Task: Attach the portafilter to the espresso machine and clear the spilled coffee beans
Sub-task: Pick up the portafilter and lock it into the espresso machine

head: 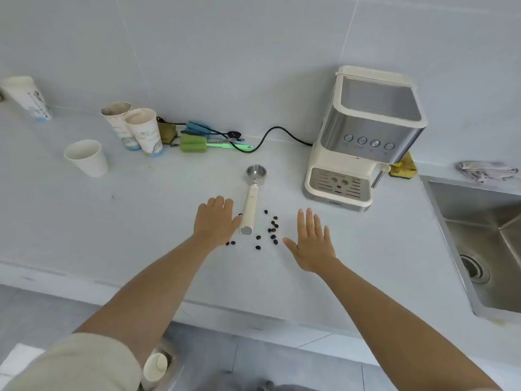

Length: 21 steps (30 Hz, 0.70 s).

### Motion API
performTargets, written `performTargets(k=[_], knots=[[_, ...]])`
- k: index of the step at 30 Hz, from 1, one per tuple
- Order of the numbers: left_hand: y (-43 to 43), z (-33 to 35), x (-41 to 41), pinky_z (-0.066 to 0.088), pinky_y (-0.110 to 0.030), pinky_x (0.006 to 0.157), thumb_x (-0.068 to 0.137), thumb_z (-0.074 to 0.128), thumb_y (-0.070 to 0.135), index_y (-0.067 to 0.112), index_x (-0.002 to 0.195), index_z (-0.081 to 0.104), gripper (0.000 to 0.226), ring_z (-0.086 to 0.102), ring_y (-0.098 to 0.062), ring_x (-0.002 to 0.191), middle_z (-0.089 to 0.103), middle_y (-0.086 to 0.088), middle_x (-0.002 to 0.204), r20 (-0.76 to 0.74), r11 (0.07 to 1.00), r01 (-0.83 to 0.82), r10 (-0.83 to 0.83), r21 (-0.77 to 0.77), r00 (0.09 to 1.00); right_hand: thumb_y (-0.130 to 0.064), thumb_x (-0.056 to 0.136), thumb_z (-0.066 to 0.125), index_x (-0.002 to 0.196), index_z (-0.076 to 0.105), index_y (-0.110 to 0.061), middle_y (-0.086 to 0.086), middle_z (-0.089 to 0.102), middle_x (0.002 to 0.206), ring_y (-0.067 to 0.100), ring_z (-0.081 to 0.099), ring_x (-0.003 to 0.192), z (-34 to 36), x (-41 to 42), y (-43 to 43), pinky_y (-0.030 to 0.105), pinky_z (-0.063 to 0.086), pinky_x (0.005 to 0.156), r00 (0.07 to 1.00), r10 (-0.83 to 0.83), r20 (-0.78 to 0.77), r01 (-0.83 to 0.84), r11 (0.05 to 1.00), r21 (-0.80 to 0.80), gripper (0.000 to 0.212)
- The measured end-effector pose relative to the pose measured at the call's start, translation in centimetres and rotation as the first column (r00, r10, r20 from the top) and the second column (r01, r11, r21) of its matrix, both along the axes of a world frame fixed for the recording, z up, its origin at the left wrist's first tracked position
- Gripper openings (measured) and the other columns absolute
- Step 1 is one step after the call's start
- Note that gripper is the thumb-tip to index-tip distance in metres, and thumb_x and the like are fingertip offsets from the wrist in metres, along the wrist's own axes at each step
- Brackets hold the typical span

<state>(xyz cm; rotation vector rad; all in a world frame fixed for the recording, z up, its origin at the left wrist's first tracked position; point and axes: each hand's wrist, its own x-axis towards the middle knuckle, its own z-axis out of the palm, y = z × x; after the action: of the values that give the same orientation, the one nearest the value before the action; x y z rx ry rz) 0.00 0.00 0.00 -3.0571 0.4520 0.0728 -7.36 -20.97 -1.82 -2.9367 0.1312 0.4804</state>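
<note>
Here the portafilter (251, 198) lies flat on the counter (141, 215), not yet attached. Its metal basket points away from the person, toward the wall, and its cream handle points back toward the person. I think it lies this way so that a hand can take the handle directly. The espresso machine (363, 142) stands well apart to the right of it, near the sink (485, 244), and its front is turned toward the open counter.

The coffee beans (273, 230) are scattered on the counter just beside the end of the handle, most of them on its right side. A few lie lower left, close to the left wrist, and 1 bean sits against the handle on its left. They are loose and spread, so I judge they must be gathered together before they can be removed.

The left hand (215, 221) hovers or rests palm down just left of the handle, with fingers together and pointing forward. Its thumb side is nearly touching the handle, but I cannot tell if there is contact. Its grip is open and holds nothing. The right hand (311, 244) is also palm down, to the right of the beans, with fingers spread wide and empty. Both arms reach forward, so the 2 hands frame the handle and the beans between them.

Further away, several paper cups (87, 158) stand at the left, and cleaning brushes (214, 142) lie near the wall.
</note>
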Motion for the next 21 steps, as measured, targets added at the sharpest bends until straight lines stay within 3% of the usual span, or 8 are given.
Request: performTargets(k=[15, 21], knots=[[-3.5, -3.7, 3.8, 0.031, -0.032, 0.065, 0.088, 0.045, 0.042, 0.004, 0.107, 0.044, 0.042, 0.051, -0.027, 0.086, 0.061, -0.011, 0.101, -0.156, 1.000, 0.008, -0.007, 0.005, 0.988, -0.057, 0.094, 0.021, 0.140, -0.028, -0.015, 0.007, -0.028, 0.153, 0.026, -0.020, 0.142, -3.6, 2.0, -2.0, 0.044, -0.005, 0.118, 0.979, -0.005, -0.205, -0.004, 0.999, -0.044, 0.079], [-4.6, -4.6, 5.6, 0.027, -0.027, 0.049, 0.084, 0.052, 0.036, 0.004, 0.108, 0.037, 0.043, 0.049, -0.025, 0.067, 0.055, -0.008, 0.081, -0.314, 0.987, -0.104, 0.060, -0.126, 0.948, -0.060, 0.092, 0.023, 0.140, -0.028, -0.015, 0.008, -0.029, 0.153, 0.025, -0.020, 0.142, -4.2, 2.7, -2.5, 0.044, -0.005, 0.118, 0.956, -0.043, -0.289, 0.026, 0.998, -0.063, 0.084]])
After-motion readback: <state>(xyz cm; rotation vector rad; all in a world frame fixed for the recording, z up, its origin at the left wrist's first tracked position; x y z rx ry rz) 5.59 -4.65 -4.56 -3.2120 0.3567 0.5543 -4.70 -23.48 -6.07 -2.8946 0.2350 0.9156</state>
